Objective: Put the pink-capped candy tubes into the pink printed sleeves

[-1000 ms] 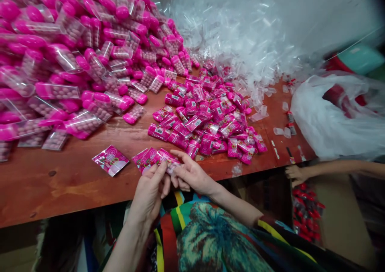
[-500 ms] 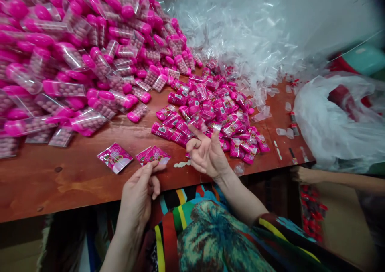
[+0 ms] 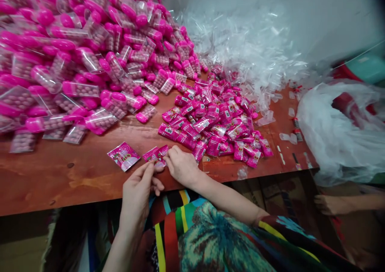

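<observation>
My left hand (image 3: 138,189) is closed near the table's front edge, its thumb and forefinger pinching a pink printed label (image 3: 162,151). From the right, my right hand (image 3: 182,166) has its fingertips together at that label's right edge. Another label edge (image 3: 149,153) shows beside it; how they overlap is unclear. To the left a flat pink printed label (image 3: 124,156) lies on the table. Just beyond my right hand is a heap of small pink-wrapped packs (image 3: 215,117), some with barcodes.
Clear containers with pink caps and pink beads (image 3: 87,89) form a tall heap at left. Clear empty plastic pieces (image 3: 240,43) are piled behind. A white plastic bag (image 3: 339,131) stands at right, with another person's hand (image 3: 327,204) below it. The brown table (image 3: 87,181) ends before my lap.
My right hand has come down and left from the pink-wrapped heap, its fingers closing at the label by my left hand. A blurred pink item near its fingers no longer shows. The view has shifted slightly.
</observation>
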A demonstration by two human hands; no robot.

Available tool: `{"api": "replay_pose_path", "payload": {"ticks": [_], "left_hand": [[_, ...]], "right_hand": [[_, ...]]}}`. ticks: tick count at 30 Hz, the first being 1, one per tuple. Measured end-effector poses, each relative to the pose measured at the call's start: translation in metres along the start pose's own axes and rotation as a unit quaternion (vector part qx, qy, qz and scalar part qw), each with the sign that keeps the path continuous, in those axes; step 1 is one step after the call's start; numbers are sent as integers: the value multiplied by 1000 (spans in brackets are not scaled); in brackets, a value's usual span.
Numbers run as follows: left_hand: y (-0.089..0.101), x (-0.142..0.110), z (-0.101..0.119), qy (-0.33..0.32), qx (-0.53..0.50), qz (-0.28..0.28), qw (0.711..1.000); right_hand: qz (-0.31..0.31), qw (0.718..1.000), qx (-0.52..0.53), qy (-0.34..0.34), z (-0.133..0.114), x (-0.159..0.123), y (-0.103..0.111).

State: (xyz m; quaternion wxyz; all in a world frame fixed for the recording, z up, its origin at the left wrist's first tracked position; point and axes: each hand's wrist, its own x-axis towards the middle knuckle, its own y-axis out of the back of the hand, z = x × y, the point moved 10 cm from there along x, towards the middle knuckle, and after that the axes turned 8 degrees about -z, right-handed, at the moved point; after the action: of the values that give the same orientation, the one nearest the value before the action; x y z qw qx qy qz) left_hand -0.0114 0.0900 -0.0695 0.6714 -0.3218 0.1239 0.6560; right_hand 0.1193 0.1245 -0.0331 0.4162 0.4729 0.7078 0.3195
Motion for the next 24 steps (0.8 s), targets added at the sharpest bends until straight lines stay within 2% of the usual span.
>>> {"api": "replay_pose_path", "payload": {"ticks": [3,6,8,10,12,13,17,21,24], "left_hand": [[-8,1,3,-10,25,-24,999],[-17,2,10,-41,11,-49,998],[-20,3,14,-53,-9,-53,997],[-24,5,15,-49,-13,-56,997],[-27,6,14,-39,-14,-57,998],[-29,6,13,-32,-19,-58,998],[-35,9,17,-27,-25,-66,997],[-37,16,26,-32,-25,-58,998],[-37,20,35,-34,-28,-54,998]], "right_hand": [[23,989,125,75,-5,-7,12],[44,957,265,113,-3,-12,19],[39,917,387,90,6,-9,14],[19,859,508,63,14,-4,3],[3,814,578,57,15,0,-2],[4,804,592,61,14,2,-1],[21,816,572,79,11,3,10],[22,831,552,66,9,8,13],[35,862,498,86,3,14,23]]}}
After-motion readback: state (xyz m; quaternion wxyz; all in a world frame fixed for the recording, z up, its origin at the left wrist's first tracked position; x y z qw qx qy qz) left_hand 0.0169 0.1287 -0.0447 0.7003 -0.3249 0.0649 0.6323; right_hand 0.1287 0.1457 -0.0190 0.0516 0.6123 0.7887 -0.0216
